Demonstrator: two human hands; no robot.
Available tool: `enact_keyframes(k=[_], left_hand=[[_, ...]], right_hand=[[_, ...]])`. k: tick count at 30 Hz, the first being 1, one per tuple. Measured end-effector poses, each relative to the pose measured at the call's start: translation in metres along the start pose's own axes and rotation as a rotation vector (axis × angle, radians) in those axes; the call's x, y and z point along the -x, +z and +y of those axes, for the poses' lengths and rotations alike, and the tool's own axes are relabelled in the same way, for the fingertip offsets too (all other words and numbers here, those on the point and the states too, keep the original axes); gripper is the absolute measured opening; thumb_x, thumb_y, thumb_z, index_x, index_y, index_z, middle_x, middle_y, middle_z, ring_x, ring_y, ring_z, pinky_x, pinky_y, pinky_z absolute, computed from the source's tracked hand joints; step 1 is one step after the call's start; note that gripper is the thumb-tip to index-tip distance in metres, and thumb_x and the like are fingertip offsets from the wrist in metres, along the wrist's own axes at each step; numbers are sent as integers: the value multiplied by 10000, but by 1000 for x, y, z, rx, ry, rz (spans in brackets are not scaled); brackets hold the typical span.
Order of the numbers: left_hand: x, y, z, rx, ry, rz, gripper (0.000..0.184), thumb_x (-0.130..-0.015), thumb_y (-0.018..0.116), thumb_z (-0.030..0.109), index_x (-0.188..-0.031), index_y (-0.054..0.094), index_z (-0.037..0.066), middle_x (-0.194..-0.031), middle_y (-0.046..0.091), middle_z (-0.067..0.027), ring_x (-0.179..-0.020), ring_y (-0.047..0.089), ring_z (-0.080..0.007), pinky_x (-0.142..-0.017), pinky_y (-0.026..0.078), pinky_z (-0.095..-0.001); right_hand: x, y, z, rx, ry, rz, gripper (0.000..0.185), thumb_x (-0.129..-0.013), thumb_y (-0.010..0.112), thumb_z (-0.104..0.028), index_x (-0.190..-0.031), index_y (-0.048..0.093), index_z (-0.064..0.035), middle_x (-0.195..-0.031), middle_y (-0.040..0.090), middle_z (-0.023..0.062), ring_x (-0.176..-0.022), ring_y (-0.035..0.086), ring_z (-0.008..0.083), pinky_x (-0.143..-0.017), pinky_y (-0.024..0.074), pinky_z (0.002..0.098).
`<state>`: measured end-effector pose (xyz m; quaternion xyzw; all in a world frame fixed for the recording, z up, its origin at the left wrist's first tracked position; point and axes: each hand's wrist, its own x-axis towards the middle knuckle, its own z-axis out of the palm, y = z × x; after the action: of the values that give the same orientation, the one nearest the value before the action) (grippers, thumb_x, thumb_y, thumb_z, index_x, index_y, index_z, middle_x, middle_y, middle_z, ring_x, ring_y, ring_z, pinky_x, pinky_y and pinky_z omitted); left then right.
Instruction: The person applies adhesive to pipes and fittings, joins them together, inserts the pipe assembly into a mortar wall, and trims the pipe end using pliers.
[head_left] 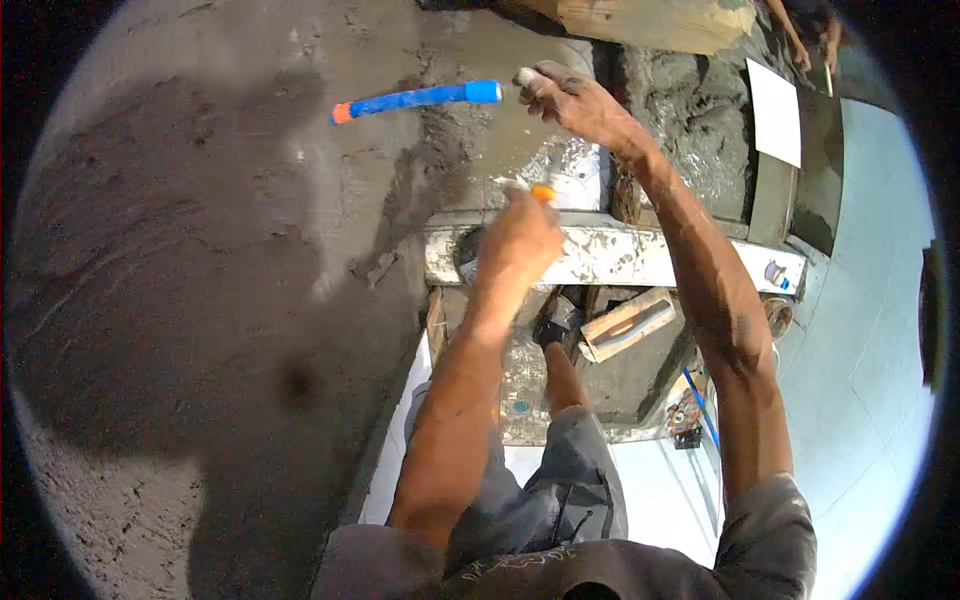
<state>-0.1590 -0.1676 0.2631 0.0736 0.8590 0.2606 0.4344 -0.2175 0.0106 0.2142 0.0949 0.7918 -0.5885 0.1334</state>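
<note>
My left hand (522,238) is closed in front of the wet cement surface. An orange-yellow end (542,192) of some small object shows at its fingers; the rest is hidden. Higher up, my right hand (575,103) has its fingers curled together, with a small pale tip (525,77) at them that I cannot make out. Just left of that hand, apart from it by a small gap, is a blue tube (415,98) with an orange end and a whitish end. The tube lies across grey wet cement (340,190).
A cement-splashed white beam (620,257) crosses below my hands. Below it lies a wooden float (628,325) near my foot (557,322). A white sheet (775,112) stands at upper right, near another person's hands (803,58). A blue stick (702,408) is lower right.
</note>
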Motion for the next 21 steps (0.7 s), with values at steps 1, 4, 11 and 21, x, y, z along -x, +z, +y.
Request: enact_keyframes(k=[1,4,11,21], left_hand=[[2,-6,-1,42,-41,54,571,-944,505,227,-1323,332,-164,-1026,654,-356,-945,660,-488,-863,526,-518],[-4,-14,-17,147,-1,201,756,-930,520,185,-1474,92,-117,-1155,595,-389,-1034,626,-491,-922,492,-506],[-5,-30,-31,553,-169,244,417,-951,526,219,-1238,406,-60,-969,641,-230,-834,640,-315,-748,496,-419],[6,9,5,967,-10,-268,289,-1032,472,164,-1245,388,-12,-933,571,-114,-698,647,-200,-682,597,-342]], right_hand=[[2,-1,-1,6,8,-25,508,-1029,467,-497,-1047,604,-8,-851,628,54,-753,571,121,-708,496,280],[2,1,-26,-131,229,-127,571,-1001,458,-584,-898,616,-45,-707,552,9,-620,504,106,-580,437,271],[7,8,-4,-143,336,-84,698,-969,395,-683,-920,627,-27,-709,549,13,-630,524,134,-583,447,293],[128,60,35,-840,378,-22,616,-1009,506,-468,-1437,426,-33,-1109,630,118,-969,608,194,-800,527,318]])
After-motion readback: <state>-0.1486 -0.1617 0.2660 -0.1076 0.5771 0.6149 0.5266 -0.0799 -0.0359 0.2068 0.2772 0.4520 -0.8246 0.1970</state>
